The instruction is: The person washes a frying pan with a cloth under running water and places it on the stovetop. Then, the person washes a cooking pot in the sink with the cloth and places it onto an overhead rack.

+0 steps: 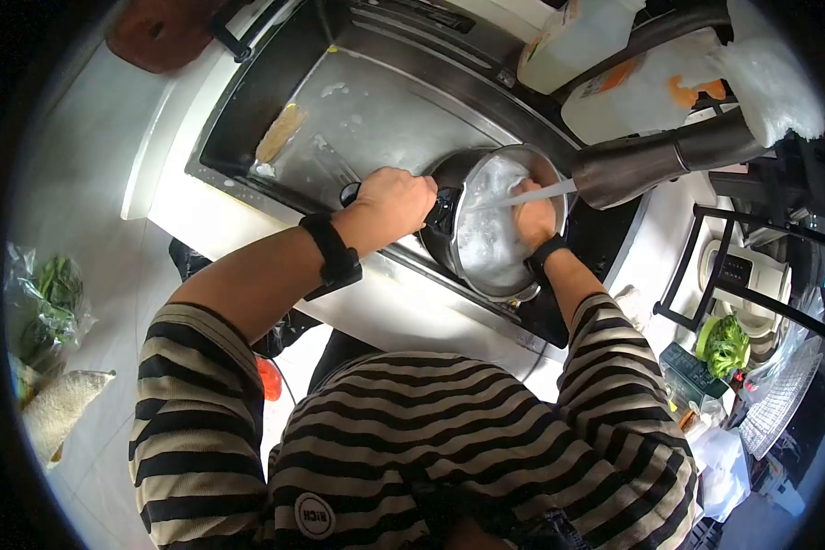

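Observation:
A metal pot (449, 229) with a black handle (444, 211) is tilted in the sink, its mouth facing right. My left hand (396, 203) is closed around the handle, and a dark round end (349, 192) sticks out on its other side. Inside the pot is white, foamy water (486, 240). My right hand (535, 220) reaches into the pot by the rim; foam and water hide its fingers, so I cannot see whether they hold anything. From the dark faucet (628, 170) a stream of water (545, 192) runs into the pot.
The dark sink (385, 101) has a wet bottom, with a yellowish sponge (281, 133) at its left end. Large bottles (577, 41) stand behind the faucet. A black rack (724, 266) and broccoli (726, 346) are on the right. Bagged greens (53, 302) lie far left.

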A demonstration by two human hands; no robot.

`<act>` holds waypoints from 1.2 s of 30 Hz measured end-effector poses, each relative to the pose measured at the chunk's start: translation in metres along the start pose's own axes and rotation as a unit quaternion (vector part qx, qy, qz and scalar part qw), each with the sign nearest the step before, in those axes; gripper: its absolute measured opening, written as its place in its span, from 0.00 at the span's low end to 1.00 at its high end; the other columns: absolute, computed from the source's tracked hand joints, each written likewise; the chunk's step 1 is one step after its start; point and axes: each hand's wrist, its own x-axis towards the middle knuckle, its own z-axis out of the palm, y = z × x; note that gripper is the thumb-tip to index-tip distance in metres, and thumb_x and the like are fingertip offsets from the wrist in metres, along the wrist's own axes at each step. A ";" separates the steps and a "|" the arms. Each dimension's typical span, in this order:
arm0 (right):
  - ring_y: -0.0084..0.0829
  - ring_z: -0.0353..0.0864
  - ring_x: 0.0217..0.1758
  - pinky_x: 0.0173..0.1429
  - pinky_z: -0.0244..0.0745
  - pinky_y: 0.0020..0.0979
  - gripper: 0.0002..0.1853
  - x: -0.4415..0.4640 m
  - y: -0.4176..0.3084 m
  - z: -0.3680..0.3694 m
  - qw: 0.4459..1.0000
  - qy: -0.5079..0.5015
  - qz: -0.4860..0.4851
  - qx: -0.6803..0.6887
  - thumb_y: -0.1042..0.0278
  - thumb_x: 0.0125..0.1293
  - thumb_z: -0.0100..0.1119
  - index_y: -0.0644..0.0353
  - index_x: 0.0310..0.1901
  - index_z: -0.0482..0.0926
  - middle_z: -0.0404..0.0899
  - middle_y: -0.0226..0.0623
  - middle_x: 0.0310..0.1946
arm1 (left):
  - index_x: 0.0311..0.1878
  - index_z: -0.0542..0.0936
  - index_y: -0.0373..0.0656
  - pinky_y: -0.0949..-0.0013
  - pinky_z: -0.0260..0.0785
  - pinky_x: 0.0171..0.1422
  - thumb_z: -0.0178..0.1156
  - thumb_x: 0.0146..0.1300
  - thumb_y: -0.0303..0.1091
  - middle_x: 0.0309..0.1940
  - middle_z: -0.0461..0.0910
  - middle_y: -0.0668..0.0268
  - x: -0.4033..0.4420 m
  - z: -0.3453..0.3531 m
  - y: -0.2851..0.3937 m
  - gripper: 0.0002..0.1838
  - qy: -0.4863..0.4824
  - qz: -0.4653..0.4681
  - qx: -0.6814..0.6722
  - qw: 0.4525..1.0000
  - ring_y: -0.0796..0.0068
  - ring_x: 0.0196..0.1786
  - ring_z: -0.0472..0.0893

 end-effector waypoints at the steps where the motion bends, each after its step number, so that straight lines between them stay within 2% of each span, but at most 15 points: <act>1: 0.49 0.74 0.40 0.42 0.68 0.40 0.14 -0.012 0.005 0.006 0.991 0.018 -0.119 -0.060 0.60 0.63 0.44 0.64 0.34 0.73 0.75 0.50 0.36 | 0.37 0.74 0.37 0.66 0.74 0.36 0.66 0.46 0.47 0.25 0.80 0.59 0.000 -0.001 0.001 0.23 -0.001 -0.001 0.004 1.000 0.62 0.32 0.82; 4: 0.46 0.73 0.41 0.44 0.68 0.41 0.13 -0.036 0.027 0.045 0.914 -0.256 -0.239 -0.205 0.61 0.62 0.46 0.64 0.35 0.73 0.75 0.48 0.38 | 0.38 0.74 0.37 0.66 0.74 0.36 0.66 0.46 0.47 0.26 0.81 0.58 0.001 -0.005 0.005 0.24 -0.006 -0.013 -0.004 1.000 0.62 0.32 0.82; 6: 0.46 0.72 0.44 0.48 0.67 0.41 0.14 -0.032 0.038 0.094 0.874 -0.467 -0.126 0.039 0.59 0.59 0.50 0.63 0.38 0.74 0.75 0.47 0.37 | 0.38 0.74 0.37 0.65 0.74 0.37 0.66 0.47 0.47 0.26 0.81 0.58 0.003 -0.005 0.004 0.24 -0.017 -0.010 -0.005 1.000 0.62 0.33 0.82; 8: 0.47 0.70 0.49 0.52 0.66 0.42 0.17 -0.022 0.014 0.084 0.864 -0.472 -0.095 0.148 0.58 0.57 0.53 0.63 0.42 0.73 0.74 0.47 0.40 | 0.38 0.74 0.37 0.65 0.74 0.37 0.66 0.47 0.47 0.27 0.81 0.58 0.003 -0.005 0.002 0.23 -0.022 -0.009 -0.006 1.000 0.61 0.34 0.82; 10: 0.49 0.67 0.55 0.56 0.64 0.43 0.21 -0.015 -0.041 0.004 0.934 -0.301 -0.151 0.117 0.57 0.56 0.55 0.62 0.46 0.72 0.73 0.47 0.45 | 0.38 0.74 0.37 0.65 0.74 0.37 0.66 0.46 0.47 0.27 0.81 0.57 0.000 -0.003 0.002 0.24 -0.022 -0.008 -0.009 1.000 0.61 0.34 0.82; 14: 0.39 0.55 0.65 0.60 0.58 0.47 0.25 -0.002 -0.037 0.004 0.977 -0.074 -0.146 -0.134 0.57 0.58 0.51 0.54 0.57 0.64 0.65 0.38 0.56 | 0.37 0.75 0.36 0.64 0.74 0.37 0.66 0.46 0.46 0.27 0.81 0.58 -0.005 -0.001 0.003 0.23 -0.010 -0.014 -0.021 1.000 0.60 0.34 0.82; 16: 0.41 0.58 0.64 0.59 0.59 0.48 0.22 0.000 -0.005 0.030 0.934 -0.219 -0.127 -0.252 0.58 0.59 0.49 0.54 0.55 0.68 0.66 0.37 0.56 | 0.37 0.75 0.36 0.64 0.74 0.37 0.66 0.46 0.45 0.27 0.81 0.58 -0.005 -0.006 0.005 0.23 -0.012 -0.019 -0.026 0.999 0.60 0.34 0.82; 19: 0.44 0.70 0.56 0.55 0.65 0.42 0.23 -0.020 0.006 0.042 0.889 -0.364 -0.121 -0.250 0.48 0.56 0.46 0.58 0.43 0.79 0.72 0.51 0.50 | 0.37 0.75 0.36 0.64 0.74 0.36 0.66 0.46 0.45 0.27 0.81 0.58 -0.002 -0.003 0.005 0.23 0.009 -0.005 -0.024 1.000 0.61 0.34 0.82; 21: 0.38 0.78 0.44 0.47 0.71 0.37 0.20 -0.031 0.000 0.044 0.821 -0.507 -0.241 -0.108 0.50 0.54 0.48 0.59 0.32 0.82 0.79 0.48 0.39 | 0.37 0.75 0.36 0.65 0.74 0.36 0.66 0.46 0.45 0.27 0.81 0.59 0.001 -0.004 0.011 0.22 -0.005 -0.019 -0.007 1.000 0.62 0.34 0.82; 25: 0.29 0.75 0.34 0.39 0.73 0.28 0.10 -0.032 -0.073 -0.009 0.845 -0.439 -0.275 0.136 0.76 0.56 0.47 0.66 0.39 0.76 0.77 0.35 0.33 | 0.37 0.75 0.38 0.66 0.74 0.36 0.66 0.46 0.44 0.27 0.81 0.60 0.008 0.000 0.022 0.21 0.017 -0.022 0.016 0.999 0.65 0.34 0.82; 26: 0.25 0.73 0.33 0.38 0.73 0.26 0.09 -0.027 -0.096 -0.056 0.874 -0.389 -0.088 0.277 0.76 0.56 0.49 0.65 0.39 0.75 0.76 0.31 0.32 | 0.37 0.75 0.38 0.67 0.74 0.36 0.66 0.46 0.44 0.27 0.81 0.61 0.008 -0.002 0.024 0.21 0.012 -0.023 0.019 0.999 0.65 0.33 0.82; 28: 0.20 0.72 0.31 0.36 0.73 0.25 0.07 -0.025 -0.092 -0.075 0.716 -0.334 0.067 0.609 0.74 0.58 0.52 0.62 0.38 0.75 0.74 0.27 0.32 | 0.38 0.75 0.39 0.67 0.74 0.36 0.65 0.46 0.44 0.27 0.81 0.61 0.008 -0.007 0.027 0.21 0.003 -0.029 0.024 0.999 0.66 0.33 0.82; 30: 0.18 0.72 0.33 0.35 0.73 0.21 0.09 -0.028 -0.090 -0.085 0.733 -0.210 0.186 0.620 0.69 0.61 0.55 0.59 0.43 0.74 0.74 0.27 0.32 | 0.39 0.75 0.39 0.67 0.74 0.35 0.65 0.47 0.44 0.27 0.81 0.62 0.005 -0.006 0.027 0.20 0.024 -0.004 0.047 0.999 0.67 0.33 0.82; 32: 0.18 0.73 0.38 0.35 0.73 0.21 0.12 -0.037 -0.083 -0.093 0.685 -0.108 0.155 0.704 0.67 0.61 0.57 0.60 0.46 0.74 0.75 0.28 0.34 | 0.38 0.75 0.40 0.67 0.74 0.35 0.64 0.47 0.42 0.27 0.81 0.62 0.006 -0.003 0.029 0.19 0.036 0.013 0.054 0.998 0.67 0.32 0.82; 36: 0.27 0.75 0.38 0.38 0.72 0.29 0.14 -0.044 -0.101 -0.107 0.832 0.091 -0.002 0.548 0.66 0.62 0.54 0.62 0.47 0.74 0.77 0.37 0.35 | 0.38 0.75 0.40 0.67 0.74 0.34 0.62 0.48 0.39 0.27 0.81 0.62 0.008 -0.014 0.041 0.16 0.045 0.025 0.056 0.997 0.67 0.32 0.82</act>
